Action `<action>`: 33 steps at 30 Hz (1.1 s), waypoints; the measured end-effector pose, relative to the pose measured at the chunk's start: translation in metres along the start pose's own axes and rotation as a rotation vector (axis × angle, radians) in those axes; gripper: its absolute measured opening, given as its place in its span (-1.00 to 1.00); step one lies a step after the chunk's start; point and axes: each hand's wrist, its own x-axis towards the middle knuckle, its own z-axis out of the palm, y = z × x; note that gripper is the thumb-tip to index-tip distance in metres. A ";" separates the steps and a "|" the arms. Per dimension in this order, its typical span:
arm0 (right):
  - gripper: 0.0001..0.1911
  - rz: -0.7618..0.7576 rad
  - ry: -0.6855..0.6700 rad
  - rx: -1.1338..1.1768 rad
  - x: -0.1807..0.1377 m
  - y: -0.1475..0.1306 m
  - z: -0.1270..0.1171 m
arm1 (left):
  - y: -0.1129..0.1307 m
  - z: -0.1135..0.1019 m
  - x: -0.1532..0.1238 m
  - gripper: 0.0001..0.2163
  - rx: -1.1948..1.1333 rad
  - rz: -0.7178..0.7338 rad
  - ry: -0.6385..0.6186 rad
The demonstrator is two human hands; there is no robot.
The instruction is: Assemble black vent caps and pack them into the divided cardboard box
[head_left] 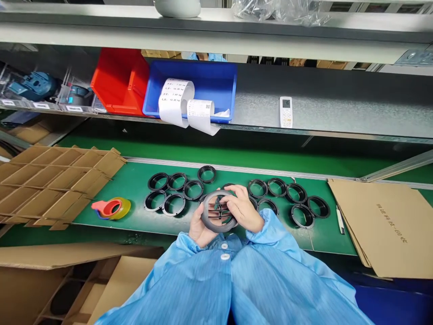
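A round air vent (219, 229), with a grey outer ring and dark slats across its opening, is held up in front of my blue smock. My left hand (199, 229) grips the ring from its left side and underneath. On the right, my right hand (246, 213) rests on the rim, its fingers bent over the slats. Black rings (174, 205) lie in a loose group on the green table (135, 234) to the left of my hands. More black rings (302, 216) lie to the right, and a few are partly hidden behind my hands.
At left are a tape dispenser (113, 208), a cardboard divider grid (50, 180) and an open carton (125, 284). A pen (340, 220) and flat cardboard (389, 225) lie right. The shelf above holds a red bin (118, 81), a blue bin (216, 83) with paper labels, and a remote (286, 112).
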 end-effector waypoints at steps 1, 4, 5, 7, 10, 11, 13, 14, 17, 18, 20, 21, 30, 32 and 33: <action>-0.48 0.007 -0.004 0.015 -0.001 0.000 -0.001 | -0.001 0.001 0.000 -0.59 -0.009 0.002 0.013; -0.45 0.024 0.003 0.073 -0.004 0.000 -0.004 | -0.003 0.007 0.000 -0.56 -0.021 -0.018 0.048; -0.46 0.033 0.013 0.093 -0.005 0.001 -0.005 | -0.003 0.009 0.000 -0.54 -0.031 -0.038 0.047; -0.47 0.051 0.038 0.123 -0.008 0.002 -0.007 | -0.004 0.012 0.000 -0.50 -0.063 -0.079 0.034; -0.49 0.075 0.067 0.144 -0.011 0.003 -0.010 | -0.005 0.014 0.000 -0.49 -0.104 -0.121 0.007; -0.49 0.081 0.073 0.150 -0.011 0.004 -0.011 | -0.006 0.014 0.000 -0.49 -0.110 -0.125 -0.002; -0.50 0.092 0.085 0.171 -0.013 0.004 -0.012 | -0.007 0.016 0.001 -0.49 -0.113 -0.130 -0.021; -0.51 0.095 0.092 0.183 -0.014 0.004 -0.013 | -0.009 0.017 0.001 -0.49 -0.112 -0.127 -0.025; -0.54 0.096 0.106 0.220 -0.017 0.006 -0.015 | -0.014 0.021 0.000 -0.50 -0.101 -0.114 -0.004; -0.55 0.095 0.106 0.232 -0.018 0.006 -0.016 | -0.016 0.022 0.000 -0.51 -0.092 -0.096 0.006; -0.55 0.087 0.104 0.256 -0.021 0.006 -0.019 | -0.020 0.023 0.000 -0.50 -0.063 -0.043 0.009; -0.56 0.081 0.106 0.269 -0.023 0.005 -0.021 | -0.022 0.024 0.000 -0.46 -0.046 -0.018 -0.001; -0.57 0.102 0.116 0.320 -0.026 0.008 -0.026 | -0.025 0.027 0.001 -0.33 -0.030 -0.020 -0.003; -0.56 0.116 0.117 0.328 -0.027 0.010 -0.025 | -0.025 0.027 0.002 -0.33 -0.040 -0.024 0.006; -0.56 0.120 0.116 0.332 -0.027 0.011 -0.025 | -0.025 0.026 0.003 -0.33 -0.041 -0.025 0.007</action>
